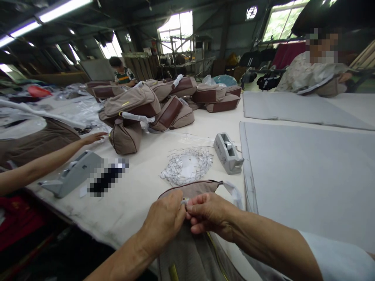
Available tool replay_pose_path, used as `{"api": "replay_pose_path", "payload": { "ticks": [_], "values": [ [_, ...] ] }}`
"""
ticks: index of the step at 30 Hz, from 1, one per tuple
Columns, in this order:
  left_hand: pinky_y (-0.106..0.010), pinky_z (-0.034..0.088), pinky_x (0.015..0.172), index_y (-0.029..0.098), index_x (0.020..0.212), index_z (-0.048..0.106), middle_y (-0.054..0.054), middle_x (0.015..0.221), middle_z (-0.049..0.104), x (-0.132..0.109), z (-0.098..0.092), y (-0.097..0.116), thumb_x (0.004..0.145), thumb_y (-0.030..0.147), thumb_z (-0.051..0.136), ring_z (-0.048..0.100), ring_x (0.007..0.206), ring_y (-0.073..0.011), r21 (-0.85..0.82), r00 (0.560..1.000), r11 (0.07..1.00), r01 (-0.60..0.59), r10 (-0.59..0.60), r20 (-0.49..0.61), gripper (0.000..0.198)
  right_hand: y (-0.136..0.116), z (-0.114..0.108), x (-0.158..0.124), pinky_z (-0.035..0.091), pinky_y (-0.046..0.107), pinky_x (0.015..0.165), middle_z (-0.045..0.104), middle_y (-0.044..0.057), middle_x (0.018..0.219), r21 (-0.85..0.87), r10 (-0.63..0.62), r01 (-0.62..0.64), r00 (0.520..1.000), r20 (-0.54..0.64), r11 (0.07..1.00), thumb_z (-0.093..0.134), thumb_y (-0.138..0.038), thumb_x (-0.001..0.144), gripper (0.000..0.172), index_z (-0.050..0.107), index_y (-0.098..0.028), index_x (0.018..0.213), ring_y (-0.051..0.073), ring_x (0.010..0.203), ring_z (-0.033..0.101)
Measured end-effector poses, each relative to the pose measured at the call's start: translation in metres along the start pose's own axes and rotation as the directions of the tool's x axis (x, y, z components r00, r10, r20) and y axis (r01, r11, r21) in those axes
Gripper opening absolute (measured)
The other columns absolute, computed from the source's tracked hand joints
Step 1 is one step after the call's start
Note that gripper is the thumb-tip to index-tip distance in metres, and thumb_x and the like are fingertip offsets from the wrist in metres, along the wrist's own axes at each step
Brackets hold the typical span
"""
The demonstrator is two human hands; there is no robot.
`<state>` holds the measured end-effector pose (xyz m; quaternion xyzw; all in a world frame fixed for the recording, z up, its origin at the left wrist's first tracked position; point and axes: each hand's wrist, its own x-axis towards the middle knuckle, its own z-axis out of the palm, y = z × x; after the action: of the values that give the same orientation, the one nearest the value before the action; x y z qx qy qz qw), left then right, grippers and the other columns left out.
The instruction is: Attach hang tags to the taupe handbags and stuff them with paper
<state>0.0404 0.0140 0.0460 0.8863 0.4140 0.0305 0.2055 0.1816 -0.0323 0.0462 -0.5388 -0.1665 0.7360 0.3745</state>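
Brown bag [190, 253] lies at the near edge of the desk [117, 214]. Left hand [165, 212]: fingers curled closed, hold hidden. Right hand [209, 214]: fingers pinching a pale piece [185, 201]. Risk: uneven pulling could tear the piece or snag the bag.

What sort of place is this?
Most likely a bag workshop or factory: many brown bags are heaped on a large table, a tape dispenser stands there too, and the left hand and right hand are busy at another, zipped bag.
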Motion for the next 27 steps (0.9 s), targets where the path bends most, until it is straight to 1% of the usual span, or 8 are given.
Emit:
{"api": "replay_pose_path", "payload": {
  "ticks": [5, 8, 12, 15, 17, 20, 24, 27],
  "values": [
    [-0.026, 0.030, 0.054, 0.020, 0.073, 0.042, -0.002, 0.069, 0.057, 0.000, -0.004, 0.006, 0.083, 0.021, 0.035, 0.053, 0.060, -0.0166, 0.086, 0.997, 0.996, 0.005, -0.011, 0.072, 0.012, 0.009, 0.004, -0.003, 0.048, 0.015, 0.040, 0.057, 0.000, 0.057, 0.108, 0.031, -0.022, 0.996, -0.083, 0.994, 0.059, -0.008, 0.074, 0.012, 0.054, -0.012, 0.064, 0.004, 0.042, 0.048],
    [-0.026, 0.027, 0.053, 0.020, 0.074, 0.044, -0.003, 0.069, 0.058, 0.000, -0.005, 0.009, 0.081, 0.019, 0.036, 0.054, 0.061, -0.0172, 0.113, 0.996, 0.994, 0.007, -0.017, 0.089, 0.011, 0.015, 0.004, 0.001, 0.047, 0.017, 0.039, 0.057, -0.002, 0.055, 0.083, 0.000, 0.012, 0.990, -0.141, 0.996, 0.062, -0.009, 0.070, 0.015, 0.048, -0.015, 0.071, 0.006, 0.041, 0.048],
    [-0.024, 0.029, 0.054, 0.019, 0.068, 0.044, 0.000, 0.066, 0.056, 0.005, -0.009, 0.006, 0.079, 0.020, 0.037, 0.051, 0.061, -0.0152, -0.018, 0.995, 1.000, 0.026, -0.024, 0.098, 0.013, 0.029, 0.000, 0.012, 0.047, 0.020, 0.040, 0.057, -0.006, 0.052, 0.050, -0.100, 0.113, 0.972, -0.211, 0.992, 0.067, -0.013, 0.058, 0.038, 0.036, -0.021, 0.080, 0.009, 0.043, 0.050],
    [-0.023, 0.029, 0.050, 0.019, 0.061, 0.042, 0.003, 0.058, 0.050, 0.012, -0.013, 0.001, 0.075, 0.023, 0.040, 0.047, 0.056, -0.0127, -0.203, 0.987, 0.974, 0.097, -0.068, 0.145, 0.015, 0.039, -0.003, 0.020, 0.047, 0.022, 0.045, 0.058, -0.007, 0.053, 0.065, -0.202, 0.217, 0.962, -0.182, 0.974, 0.069, -0.020, 0.048, 0.049, 0.036, -0.021, 0.084, 0.009, 0.045, 0.051],
    [-0.021, 0.027, 0.044, 0.019, 0.061, 0.043, 0.006, 0.049, 0.044, 0.016, -0.014, -0.001, 0.072, 0.024, 0.042, 0.041, 0.046, -0.0105, -0.359, 0.959, 0.907, 0.223, -0.137, 0.248, 0.012, 0.043, -0.003, 0.022, 0.046, 0.024, 0.045, 0.057, -0.008, 0.054, 0.064, -0.242, 0.255, 0.956, -0.164, 0.965, 0.070, -0.027, 0.046, 0.052, 0.036, -0.022, 0.085, 0.008, 0.043, 0.049],
    [-0.019, 0.022, 0.036, 0.019, 0.063, 0.045, 0.008, 0.039, 0.040, 0.019, -0.014, -0.004, 0.069, 0.026, 0.043, 0.034, 0.034, -0.0082, -0.504, 0.887, 0.763, 0.404, -0.193, 0.419, 0.010, 0.044, -0.001, 0.023, 0.040, 0.021, 0.043, 0.055, -0.009, 0.052, 0.014, -0.259, 0.263, 0.957, -0.132, 0.965, 0.069, -0.031, 0.049, 0.052, 0.034, -0.022, 0.085, 0.008, 0.041, 0.045],
    [-0.017, 0.020, 0.030, 0.017, 0.054, 0.047, 0.006, 0.032, 0.040, 0.015, -0.011, -0.009, 0.069, 0.030, 0.043, 0.031, 0.026, -0.0060, -0.519, 0.826, 0.704, 0.484, -0.173, 0.536, 0.021, 0.044, 0.001, 0.023, 0.029, 0.017, 0.040, 0.049, -0.012, 0.046, -0.067, -0.302, 0.298, 0.951, -0.069, 0.952, 0.058, -0.019, 0.056, 0.040, 0.033, -0.022, 0.086, 0.006, 0.038, 0.037],
    [-0.016, 0.021, 0.025, 0.016, 0.056, 0.049, 0.004, 0.037, 0.047, 0.007, -0.003, -0.015, 0.070, 0.035, 0.044, 0.032, 0.023, -0.0050, -0.604, 0.782, 0.555, 0.572, -0.148, 0.605, 0.024, 0.048, 0.000, 0.026, 0.025, 0.018, 0.039, 0.047, -0.012, 0.046, -0.211, -0.352, 0.326, 0.931, -0.098, 0.922, 0.052, -0.014, 0.058, 0.033, 0.035, -0.021, 0.085, 0.007, 0.039, 0.035]
  ]
}}
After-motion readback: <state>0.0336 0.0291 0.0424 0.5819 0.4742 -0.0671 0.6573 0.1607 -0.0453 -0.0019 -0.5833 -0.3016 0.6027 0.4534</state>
